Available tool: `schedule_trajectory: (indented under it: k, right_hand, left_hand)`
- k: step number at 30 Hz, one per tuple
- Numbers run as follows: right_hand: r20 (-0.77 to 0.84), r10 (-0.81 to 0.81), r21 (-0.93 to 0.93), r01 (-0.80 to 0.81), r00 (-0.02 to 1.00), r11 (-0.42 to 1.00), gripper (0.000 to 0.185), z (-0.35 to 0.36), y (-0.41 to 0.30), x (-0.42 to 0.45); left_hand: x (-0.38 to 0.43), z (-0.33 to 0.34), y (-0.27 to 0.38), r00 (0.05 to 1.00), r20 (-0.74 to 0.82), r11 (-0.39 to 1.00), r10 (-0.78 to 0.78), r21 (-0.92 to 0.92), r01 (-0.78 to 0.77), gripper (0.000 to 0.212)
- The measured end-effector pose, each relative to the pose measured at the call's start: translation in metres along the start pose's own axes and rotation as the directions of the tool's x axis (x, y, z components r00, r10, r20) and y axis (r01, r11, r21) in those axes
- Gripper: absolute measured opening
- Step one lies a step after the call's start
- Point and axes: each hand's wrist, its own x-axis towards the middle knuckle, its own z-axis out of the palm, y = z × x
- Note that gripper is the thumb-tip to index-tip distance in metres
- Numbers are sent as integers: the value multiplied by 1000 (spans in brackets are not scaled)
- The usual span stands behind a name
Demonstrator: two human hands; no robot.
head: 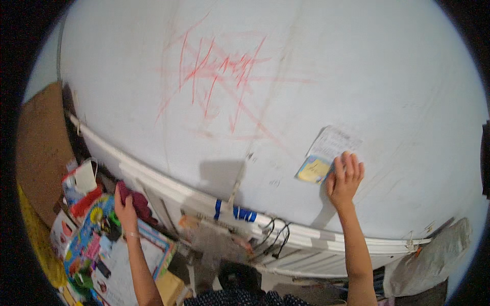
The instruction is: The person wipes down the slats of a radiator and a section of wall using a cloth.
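Observation:
My right hand [346, 181] is raised against a large white panel [383, 95]. Its fingertips rest at the edge of a printed white paper [334, 142], and its thumb is by a yellow-and-blue card [314, 169] just below. The left edge of the paper throws a shadow on the panel. Down at the left, my left hand [126, 214] grips a crumpled maroon cloth [136, 201] above a pile of goods. Faded and fresh red marks [218, 72] run across the panel's upper middle.
A white rail [153, 172] edges the panel, with blue tape [245, 214] and black cables [281, 237]. Under my left arm lie a colourful printed board [115, 264] and a cardboard box [170, 287]. Grey plastic sheeting [428, 260] hangs at right; brown board [42, 153] stands far left.

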Motion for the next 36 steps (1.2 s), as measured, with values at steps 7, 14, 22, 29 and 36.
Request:
schedule_trajectory:
  k: [7,14,22,29,36]
  right_hand:
    - [70,20,80,-25,997,996,55,-10,-12,16]
    - [180,84,200,-120,980,972,51,-39,-13,23]
    - [694,-93,694,-631,714,346,46,-102,-89,-41]
    - [785,307,582,-810,538,-69,50,-137,-118,-110]
    - [959,282,178,-756,-8,-630,30,-170,-86,-168]
  left_hand:
    - [1,-8,60,994,-84,987,-73,-150,60,50]
    - [-40,28,170,986,137,933,-97,-332,138,50]
    - [-127,65,227,703,682,819,202,-511,260,49]
    - [-204,125,288,254,898,875,359,-419,243,63]
    - [-238,146,323,-255,926,955,277,-294,-29,68]
